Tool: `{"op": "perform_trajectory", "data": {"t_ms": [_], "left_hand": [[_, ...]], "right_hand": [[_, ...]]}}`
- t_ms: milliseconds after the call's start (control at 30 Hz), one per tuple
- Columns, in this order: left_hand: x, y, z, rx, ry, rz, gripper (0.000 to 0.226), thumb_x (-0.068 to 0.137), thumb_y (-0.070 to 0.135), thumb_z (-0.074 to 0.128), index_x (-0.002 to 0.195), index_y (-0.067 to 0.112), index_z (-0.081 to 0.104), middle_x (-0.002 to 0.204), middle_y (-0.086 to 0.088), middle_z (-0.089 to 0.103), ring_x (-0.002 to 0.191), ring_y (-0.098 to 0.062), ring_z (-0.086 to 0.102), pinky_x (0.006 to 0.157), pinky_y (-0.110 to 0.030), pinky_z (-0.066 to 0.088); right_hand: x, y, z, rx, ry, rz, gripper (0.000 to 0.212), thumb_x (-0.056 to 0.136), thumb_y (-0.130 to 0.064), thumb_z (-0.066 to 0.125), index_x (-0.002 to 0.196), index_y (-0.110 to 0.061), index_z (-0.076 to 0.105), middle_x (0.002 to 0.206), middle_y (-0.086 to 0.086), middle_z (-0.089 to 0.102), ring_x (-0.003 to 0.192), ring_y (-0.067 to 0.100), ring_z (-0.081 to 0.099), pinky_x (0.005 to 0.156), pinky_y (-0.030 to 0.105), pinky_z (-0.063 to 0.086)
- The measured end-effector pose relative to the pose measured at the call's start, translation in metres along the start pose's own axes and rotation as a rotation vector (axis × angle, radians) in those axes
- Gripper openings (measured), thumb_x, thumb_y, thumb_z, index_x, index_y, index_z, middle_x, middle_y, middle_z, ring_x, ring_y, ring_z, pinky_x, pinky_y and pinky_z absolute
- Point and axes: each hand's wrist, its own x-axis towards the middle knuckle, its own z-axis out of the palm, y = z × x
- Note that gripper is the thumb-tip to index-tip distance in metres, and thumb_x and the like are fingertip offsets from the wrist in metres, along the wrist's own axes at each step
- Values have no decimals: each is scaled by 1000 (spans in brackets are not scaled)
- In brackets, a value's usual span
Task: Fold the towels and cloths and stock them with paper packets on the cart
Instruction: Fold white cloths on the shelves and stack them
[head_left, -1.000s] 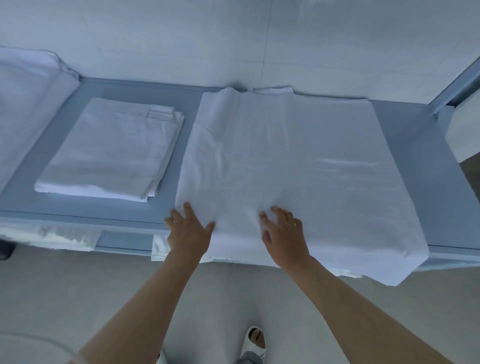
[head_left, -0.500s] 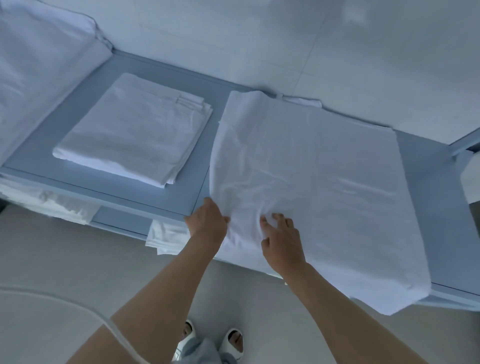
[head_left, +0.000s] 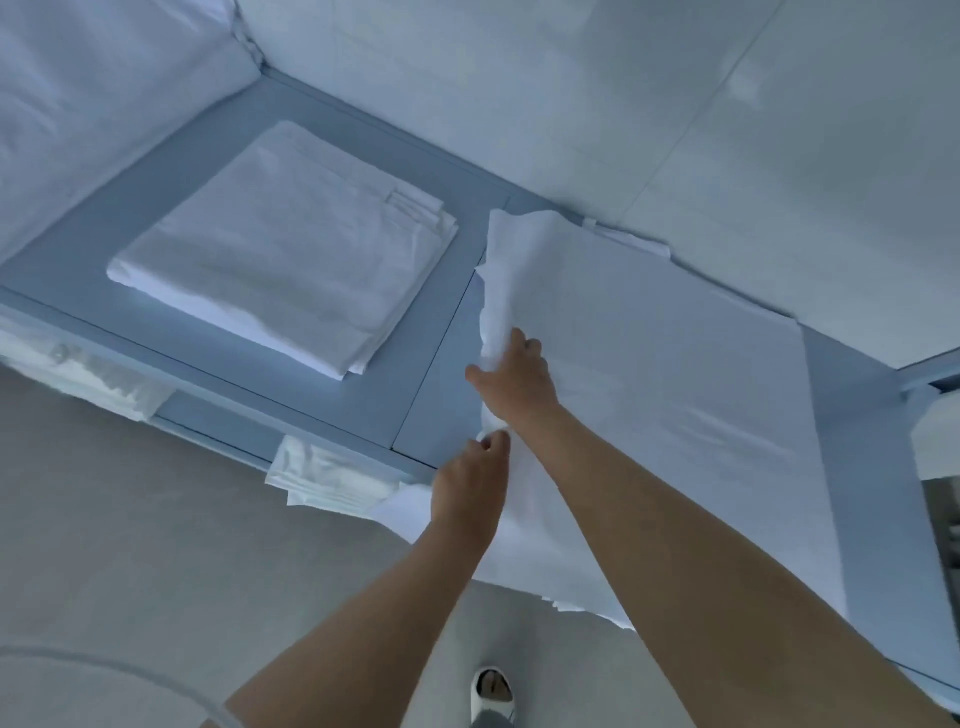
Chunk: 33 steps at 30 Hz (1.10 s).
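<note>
A large white cloth (head_left: 675, 374) lies spread on the right half of the grey cart top (head_left: 426, 384), its near edge hanging over the front. My right hand (head_left: 514, 379) grips the cloth's left edge partway up and lifts it into a ridge. My left hand (head_left: 467, 483) pinches the same edge lower down, near the cart's front rim. A folded white cloth (head_left: 280, 265) lies flat on the left half of the cart top, apart from both hands.
White fabric (head_left: 104, 104) drapes at the far left. Folded white linen (head_left: 322, 478) pokes out from the shelf under the cart top, and more (head_left: 88, 374) sits to its left. A pale wall (head_left: 623, 93) backs the cart. Floor (head_left: 156, 545) lies below.
Both hands moved from pressing flat on the cloth's near part to its left edge. They now hold that edge and have raised it. The camera view has swung to the right.
</note>
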Motion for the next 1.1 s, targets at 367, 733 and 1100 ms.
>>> {"op": "perform_trajectory", "data": {"t_ms": [367, 733, 1100], "left_hand": [[-3, 12, 6, 28, 15, -102, 45, 83, 4, 71, 121, 17, 51, 86, -2, 58, 67, -17, 65, 52, -26, 47], [-21, 5, -10, -196, -14, -345, 31, 91, 9, 57, 115, 21, 40, 84, 3, 43, 75, -25, 57, 63, -34, 40], [-27, 144, -75, -203, 34, -156, 32, 80, -3, 54, 94, 17, 33, 69, -1, 37, 51, -17, 30, 49, -31, 22]], "right_hand": [[98, -16, 15, -511, 105, -67, 84, 104, -17, 51, 159, 8, -6, 139, 29, 48, 120, 33, 61, 99, 36, 52], [96, 2, -6, -369, 42, -171, 84, 94, -5, 64, 161, -8, 13, 144, 24, 39, 117, 38, 63, 98, 39, 50], [84, 90, -142, 141, 148, -278, 69, 79, 5, 54, 143, -19, 43, 126, 11, 61, 110, 31, 59, 85, 33, 48]]}}
